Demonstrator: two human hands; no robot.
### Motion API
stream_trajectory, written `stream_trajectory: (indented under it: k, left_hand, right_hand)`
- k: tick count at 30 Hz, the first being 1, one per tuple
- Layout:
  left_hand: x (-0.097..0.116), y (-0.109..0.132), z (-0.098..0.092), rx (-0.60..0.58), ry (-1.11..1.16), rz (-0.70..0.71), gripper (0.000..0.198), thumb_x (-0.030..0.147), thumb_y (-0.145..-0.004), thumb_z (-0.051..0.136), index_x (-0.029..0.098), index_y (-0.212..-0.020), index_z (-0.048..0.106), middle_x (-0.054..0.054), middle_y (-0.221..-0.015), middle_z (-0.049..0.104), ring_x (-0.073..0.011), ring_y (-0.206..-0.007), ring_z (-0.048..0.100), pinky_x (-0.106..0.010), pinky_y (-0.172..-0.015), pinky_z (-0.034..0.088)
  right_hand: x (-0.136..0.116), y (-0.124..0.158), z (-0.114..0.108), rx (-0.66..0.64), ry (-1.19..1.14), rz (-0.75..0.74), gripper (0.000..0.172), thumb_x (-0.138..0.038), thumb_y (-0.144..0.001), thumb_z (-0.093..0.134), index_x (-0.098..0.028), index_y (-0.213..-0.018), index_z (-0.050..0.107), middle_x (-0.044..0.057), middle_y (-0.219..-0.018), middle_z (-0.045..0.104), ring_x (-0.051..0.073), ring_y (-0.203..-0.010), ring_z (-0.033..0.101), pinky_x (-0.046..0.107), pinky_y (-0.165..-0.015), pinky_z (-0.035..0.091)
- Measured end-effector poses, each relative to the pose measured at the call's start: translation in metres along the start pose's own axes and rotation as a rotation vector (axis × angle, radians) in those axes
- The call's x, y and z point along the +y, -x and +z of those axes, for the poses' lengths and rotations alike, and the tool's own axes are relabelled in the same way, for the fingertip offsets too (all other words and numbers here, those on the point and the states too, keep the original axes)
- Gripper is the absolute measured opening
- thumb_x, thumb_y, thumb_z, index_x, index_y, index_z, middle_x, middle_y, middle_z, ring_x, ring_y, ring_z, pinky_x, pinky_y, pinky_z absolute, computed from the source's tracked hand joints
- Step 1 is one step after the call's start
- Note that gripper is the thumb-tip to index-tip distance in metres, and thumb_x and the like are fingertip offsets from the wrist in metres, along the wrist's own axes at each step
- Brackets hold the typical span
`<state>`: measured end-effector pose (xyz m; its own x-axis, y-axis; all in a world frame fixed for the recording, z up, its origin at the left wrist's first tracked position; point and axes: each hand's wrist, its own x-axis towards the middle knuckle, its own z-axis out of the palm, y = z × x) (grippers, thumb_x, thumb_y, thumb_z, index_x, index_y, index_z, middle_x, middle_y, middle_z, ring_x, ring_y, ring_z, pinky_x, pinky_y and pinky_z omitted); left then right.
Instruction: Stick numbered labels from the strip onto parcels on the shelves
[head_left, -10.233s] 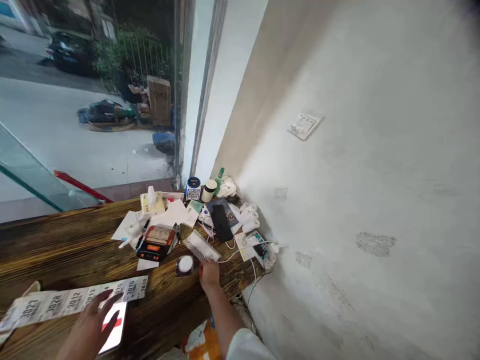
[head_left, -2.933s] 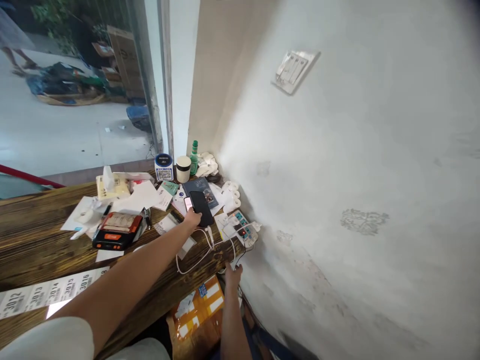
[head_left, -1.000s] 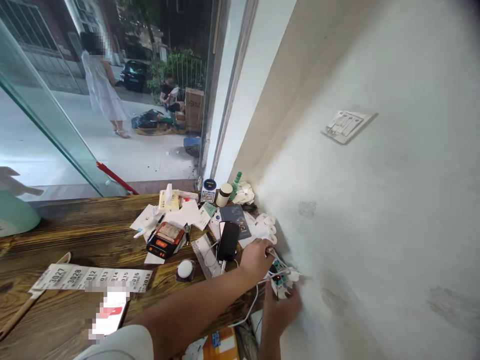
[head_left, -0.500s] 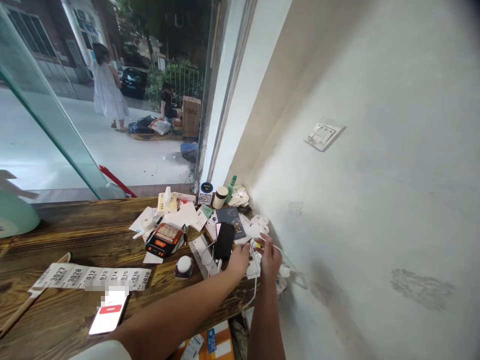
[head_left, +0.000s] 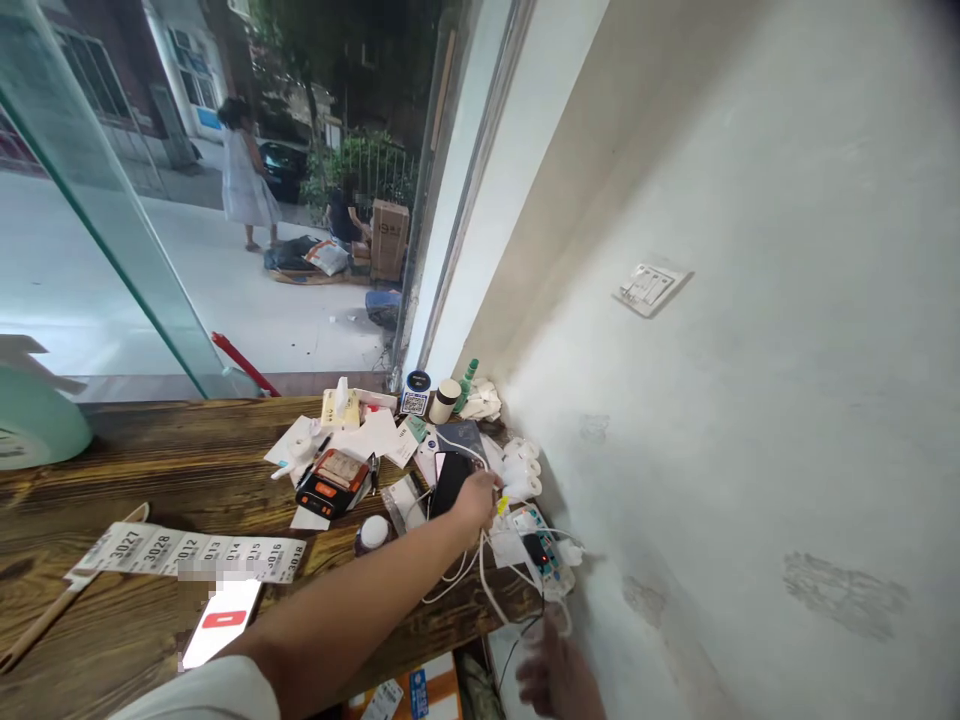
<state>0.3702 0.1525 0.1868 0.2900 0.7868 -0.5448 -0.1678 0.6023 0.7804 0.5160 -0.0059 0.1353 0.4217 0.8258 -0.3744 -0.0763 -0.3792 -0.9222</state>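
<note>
My left hand is closed on a white cable over the right part of the wooden table. One stretch of the cable loops up behind the fingers, and the rest hangs down past the table edge. Below and to the right, my right hand is smeared by motion, so its grip is unclear. A dark phone lies just left of my left hand and is partly covered by it. Between the hands and the wall sits a power strip with a black plug showing a red light.
Left of the hands are a dark jar with a white lid, a black-and-orange device and a tissue pack. A numbered label strip and a lit phone lie nearer me. White rolls stand by the wall.
My right hand has come away from my left hand and dropped toward the lower edge of the view, uncovering the power strip. My left hand stays on the white cable, which now loops above it.
</note>
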Motion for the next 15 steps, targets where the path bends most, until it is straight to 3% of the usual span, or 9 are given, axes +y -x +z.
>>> stream_trajectory:
  k: [3, 6, 7, 9, 11, 12, 13, 15]
  left_hand:
    - [-0.022, 0.037, -0.002, -0.041, -0.233, 0.156, 0.033, 0.024, -0.092, 0.034, 0.019, -0.062, 0.046, 0.006, -0.048, 0.032, -0.0100, -0.047, 0.030, -0.027, -0.051, 0.022]
    - [-0.032, 0.075, -0.009, -0.113, -0.417, 0.247, 0.029, 0.024, -0.088, 0.043, 0.019, -0.060, 0.051, 0.003, -0.052, 0.040, -0.0125, -0.055, 0.037, -0.029, -0.059, 0.028]
    - [-0.032, 0.084, -0.013, -0.124, -0.487, 0.268, 0.028, 0.026, -0.088, 0.042, 0.020, -0.063, 0.051, 0.003, -0.055, 0.042, -0.0134, -0.056, 0.038, -0.030, -0.061, 0.030]
    - [-0.029, 0.093, -0.018, -0.116, -0.670, 0.310, 0.029, 0.031, -0.090, 0.036, 0.021, -0.068, 0.052, 0.000, -0.060, 0.046, -0.0160, -0.059, 0.043, -0.033, -0.063, 0.034]
    - [-0.026, 0.094, -0.020, -0.129, -0.900, 0.382, 0.028, 0.032, -0.090, 0.033, 0.021, -0.076, 0.055, -0.005, -0.067, 0.054, -0.0192, -0.063, 0.049, -0.034, -0.063, 0.036]
    - [-0.024, 0.092, -0.021, -0.156, -1.013, 0.432, 0.026, 0.030, -0.088, 0.034, 0.021, -0.081, 0.057, -0.007, -0.070, 0.058, -0.0206, -0.064, 0.052, -0.034, -0.061, 0.037]
    - [-0.023, 0.090, -0.022, -0.192, -1.103, 0.482, 0.024, 0.026, -0.087, 0.036, 0.020, -0.086, 0.058, -0.010, -0.072, 0.061, -0.0217, -0.063, 0.054, -0.034, -0.058, 0.037]
    - [-0.017, 0.086, -0.029, -0.249, -1.222, 0.571, 0.024, 0.020, -0.084, 0.038, 0.017, -0.093, 0.060, -0.014, -0.077, 0.065, -0.0234, -0.063, 0.057, -0.034, -0.056, 0.040]
  right_hand:
    - [0.005, -0.004, -0.007, -0.126, 0.237, 0.093, 0.044, -0.067, -0.059, 0.068, -0.026, -0.044, 0.062, 0.011, -0.041, 0.061, 0.027, -0.037, 0.060, 0.037, -0.037, 0.045]
    - [-0.012, 0.000, -0.010, -0.236, 0.459, 0.004, 0.036, -0.059, -0.062, 0.072, -0.028, -0.046, 0.063, 0.007, -0.040, 0.062, 0.026, -0.040, 0.061, 0.037, -0.044, 0.048]
    - [-0.021, 0.003, -0.010, -0.246, 0.507, -0.028, 0.031, -0.055, -0.061, 0.075, -0.028, -0.049, 0.065, 0.006, -0.042, 0.063, 0.027, -0.041, 0.062, 0.037, -0.044, 0.048]
    - [-0.042, 0.008, -0.004, -0.126, 0.467, -0.149, 0.024, -0.050, -0.060, 0.078, -0.030, -0.072, 0.073, 0.006, -0.062, 0.073, 0.029, -0.057, 0.069, 0.037, -0.051, 0.051]
    - [-0.064, 0.009, 0.015, 0.006, 0.293, -0.280, 0.045, -0.051, -0.063, 0.075, -0.031, -0.102, 0.070, 0.008, -0.094, 0.076, 0.031, -0.083, 0.070, 0.038, -0.065, 0.054]
    - [-0.075, 0.006, 0.030, -0.010, 0.197, -0.313, 0.052, -0.053, -0.065, 0.073, -0.030, -0.110, 0.067, 0.009, -0.104, 0.073, 0.030, -0.092, 0.068, 0.038, -0.069, 0.054]
    - [-0.084, 0.001, 0.047, -0.127, 0.120, -0.303, 0.053, -0.054, -0.063, 0.075, -0.027, -0.108, 0.067, 0.010, -0.101, 0.073, 0.029, -0.089, 0.067, 0.037, -0.070, 0.053]
    - [-0.098, -0.018, 0.085, -0.336, 0.000, -0.228, 0.046, -0.056, -0.067, 0.072, -0.022, -0.097, 0.067, 0.004, -0.074, 0.068, 0.019, -0.060, 0.061, 0.031, -0.054, 0.049]
